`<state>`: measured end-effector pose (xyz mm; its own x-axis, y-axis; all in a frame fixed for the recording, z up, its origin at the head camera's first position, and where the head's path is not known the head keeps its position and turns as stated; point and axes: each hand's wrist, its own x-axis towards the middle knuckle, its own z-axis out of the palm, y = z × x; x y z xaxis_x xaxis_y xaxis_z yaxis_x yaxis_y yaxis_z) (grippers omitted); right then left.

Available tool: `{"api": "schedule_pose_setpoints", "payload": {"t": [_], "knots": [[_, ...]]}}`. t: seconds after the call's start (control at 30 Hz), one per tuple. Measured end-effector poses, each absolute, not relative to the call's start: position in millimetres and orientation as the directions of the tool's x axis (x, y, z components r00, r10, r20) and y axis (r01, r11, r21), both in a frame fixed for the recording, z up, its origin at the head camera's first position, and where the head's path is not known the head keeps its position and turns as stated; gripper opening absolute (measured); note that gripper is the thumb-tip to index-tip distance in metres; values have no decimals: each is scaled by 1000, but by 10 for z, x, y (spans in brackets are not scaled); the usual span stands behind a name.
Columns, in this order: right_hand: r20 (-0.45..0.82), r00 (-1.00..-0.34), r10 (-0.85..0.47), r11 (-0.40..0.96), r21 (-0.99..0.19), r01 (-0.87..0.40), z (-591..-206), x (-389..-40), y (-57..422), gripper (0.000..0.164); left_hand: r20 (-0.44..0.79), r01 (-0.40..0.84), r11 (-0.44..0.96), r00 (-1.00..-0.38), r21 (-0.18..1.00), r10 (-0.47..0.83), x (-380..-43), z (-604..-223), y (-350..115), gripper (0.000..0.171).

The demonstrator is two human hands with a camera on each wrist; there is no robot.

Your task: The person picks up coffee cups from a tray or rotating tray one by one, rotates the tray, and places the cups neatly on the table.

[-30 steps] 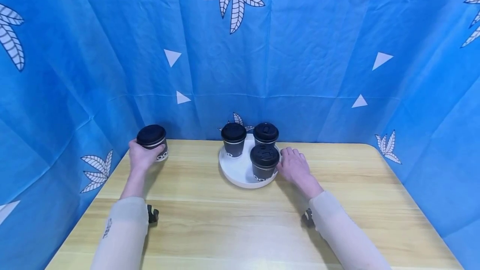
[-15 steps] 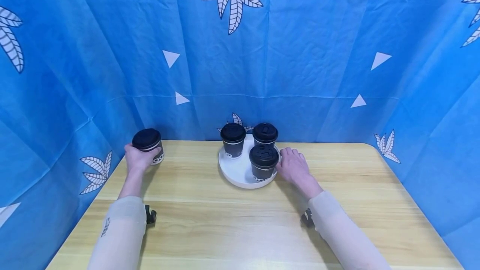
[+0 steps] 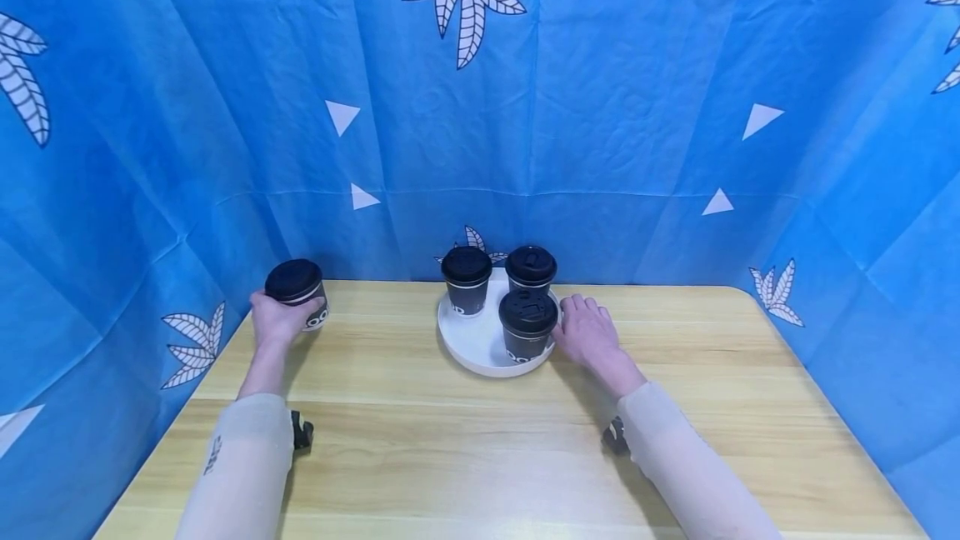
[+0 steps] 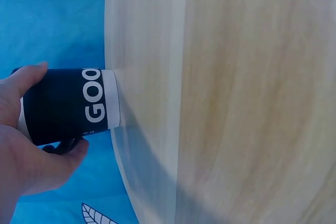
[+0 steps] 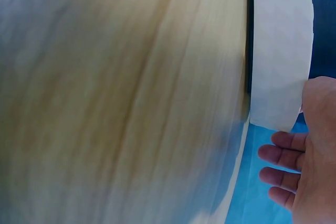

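At the table's far left corner, my left hand [image 3: 279, 317] grips a black paper coffee cup [image 3: 315, 308] with a black lid. The cup stands upright; in the left wrist view, fingers and thumb wrap the cup [image 4: 63, 106] near its lid end, and its pale base is right by the tabletop. My right hand [image 3: 588, 330] rests at the right rim of a round white tray [image 3: 480, 348]. In the right wrist view, its thumb lies at the rim of the tray [image 5: 281, 51], while its fingers [image 5: 283, 157] extend loosely beside it.
On the tray stand three similar lidded cups: back left [image 3: 467, 282], back right [image 3: 531, 267] and front right [image 3: 527, 325]. The wooden table [image 3: 450, 448] ends at a blue curtain [image 3: 600, 107] behind and on both sides. Dark wrist straps show at both sleeves.
My left hand, with the cup in it, has moved slightly left and toward me, then stayed nearly still. The right hand, tray and other cups keep their places.
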<state>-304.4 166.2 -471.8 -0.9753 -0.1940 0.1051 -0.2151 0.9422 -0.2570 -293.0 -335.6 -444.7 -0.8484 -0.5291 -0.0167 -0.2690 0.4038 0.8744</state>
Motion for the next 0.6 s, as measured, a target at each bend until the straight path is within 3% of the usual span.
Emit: {"api": "schedule_pose_setpoints", "payload": {"t": [0.17,0.6], "knots": [[109,-975,-196,942,-255,-218,-4725,-3053,1655,46,-1,-251,399,-847,882,-531,-2894,-4482,-3328,115],[105,-974,-200,942,-253,-220,-4723,-3060,1657,47,53,-226,349,-770,909,-636,-2749,-4331,-3115,115]]}}
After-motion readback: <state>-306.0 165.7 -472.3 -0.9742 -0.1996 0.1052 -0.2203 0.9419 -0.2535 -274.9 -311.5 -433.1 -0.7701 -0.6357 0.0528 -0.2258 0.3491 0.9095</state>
